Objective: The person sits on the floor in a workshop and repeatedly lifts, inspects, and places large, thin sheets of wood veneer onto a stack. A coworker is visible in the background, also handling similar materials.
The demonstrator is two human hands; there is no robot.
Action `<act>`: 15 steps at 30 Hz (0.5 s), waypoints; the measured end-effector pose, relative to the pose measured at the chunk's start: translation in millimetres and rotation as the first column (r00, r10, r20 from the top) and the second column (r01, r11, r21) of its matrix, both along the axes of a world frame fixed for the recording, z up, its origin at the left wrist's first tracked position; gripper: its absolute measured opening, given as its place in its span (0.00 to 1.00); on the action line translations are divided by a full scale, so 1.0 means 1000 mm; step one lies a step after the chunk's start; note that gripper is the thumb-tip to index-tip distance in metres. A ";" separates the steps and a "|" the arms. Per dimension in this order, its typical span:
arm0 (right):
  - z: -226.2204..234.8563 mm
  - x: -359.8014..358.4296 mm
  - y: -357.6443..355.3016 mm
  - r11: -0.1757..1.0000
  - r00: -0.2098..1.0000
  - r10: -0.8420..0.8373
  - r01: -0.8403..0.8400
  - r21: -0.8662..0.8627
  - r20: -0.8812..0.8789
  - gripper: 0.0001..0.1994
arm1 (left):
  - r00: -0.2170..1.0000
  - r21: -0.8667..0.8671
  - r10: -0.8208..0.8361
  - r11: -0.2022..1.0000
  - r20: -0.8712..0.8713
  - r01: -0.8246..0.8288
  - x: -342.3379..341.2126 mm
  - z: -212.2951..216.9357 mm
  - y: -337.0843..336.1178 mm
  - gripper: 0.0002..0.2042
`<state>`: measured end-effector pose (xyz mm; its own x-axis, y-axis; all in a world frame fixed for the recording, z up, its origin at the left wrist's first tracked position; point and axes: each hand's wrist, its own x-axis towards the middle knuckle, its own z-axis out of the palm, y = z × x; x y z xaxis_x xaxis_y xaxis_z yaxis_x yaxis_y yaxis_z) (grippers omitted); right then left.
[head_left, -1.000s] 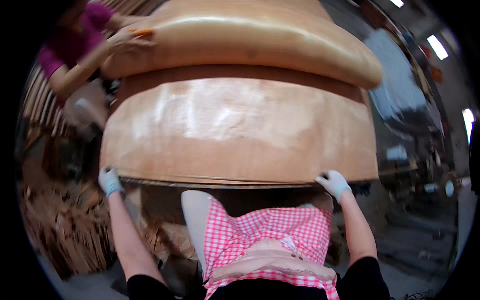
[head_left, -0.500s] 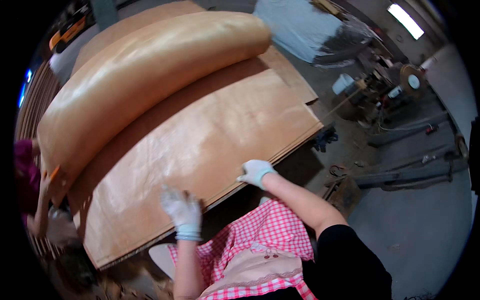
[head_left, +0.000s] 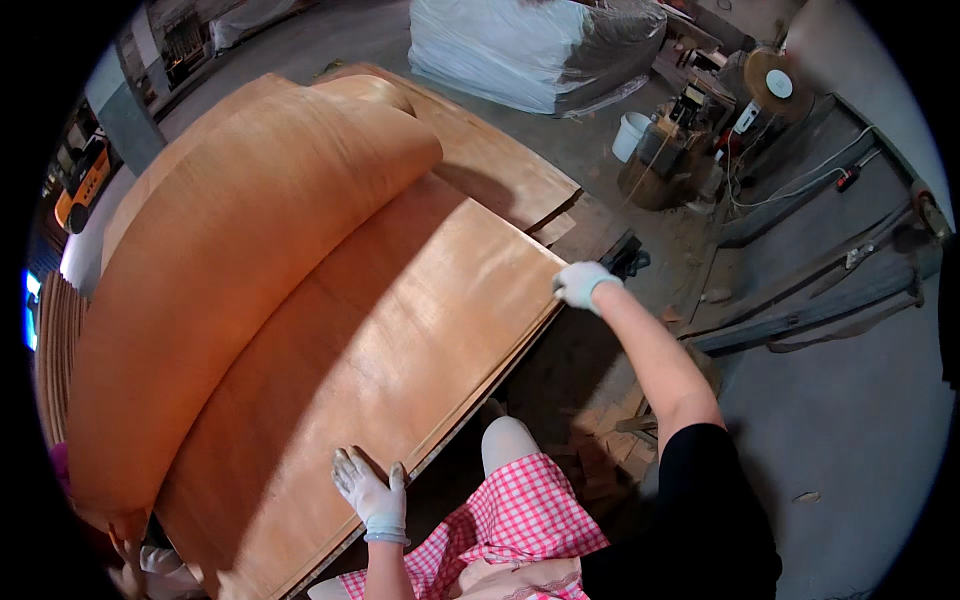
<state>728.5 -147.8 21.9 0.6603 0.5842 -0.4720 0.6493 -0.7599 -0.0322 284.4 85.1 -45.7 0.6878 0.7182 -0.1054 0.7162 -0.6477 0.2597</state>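
Note:
A stack of large, thin tan wood veneer sheets point(head_left: 450, 290) lies in front of me, its near edge running diagonally. My left hand point(head_left: 368, 492), in a white glove, rests open on the top sheet near that edge, fingers spread. At the right-hand corner, my gloved right hand point(head_left: 585, 285) is closed around the sheet edge; its fingertips are partly hidden. A big curled veneer sheet point(head_left: 240, 230) arches over the far side of the stack and casts a shadow on it. At the lower left, a co-worker's hand point(head_left: 125, 550) is at the curled sheet's end.
A plastic-wrapped stack point(head_left: 500, 50) stands at the back, with a white bucket point(head_left: 630, 135) and a machine with a round disc point(head_left: 770, 85) to its right. A metal frame point(head_left: 820, 310) lies at right. Wood scraps point(head_left: 600, 450) litter the floor beside my legs.
My right hand has slid rightward along the edge to the corner. My left hand now lies flatter on the sheet. The curled sheet has changed shape, and the view has shifted.

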 end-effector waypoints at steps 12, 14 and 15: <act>-0.055 0.006 -0.043 0.520 0.661 -0.751 0.599 0.609 -0.009 0.20 | 0.981 0.112 0.025 0.993 0.192 -0.047 -0.008 -0.009 -0.008 0.36; -0.058 -0.034 -0.048 0.454 0.771 -0.637 0.373 0.809 0.003 0.19 | 0.935 0.143 0.061 0.983 0.348 -0.118 -0.016 -0.024 -0.018 0.30; -0.061 -0.071 -0.038 0.446 0.823 -0.568 0.315 0.838 -0.008 0.17 | 0.970 0.005 0.034 0.999 0.242 -0.037 -0.015 -0.011 -0.030 0.24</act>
<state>657.6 -185.8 -39.1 0.9505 0.2125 0.2267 0.3103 -0.6848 -0.6593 269.2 55.2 -57.1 0.6661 0.7428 0.0676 0.6556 -0.6263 0.4218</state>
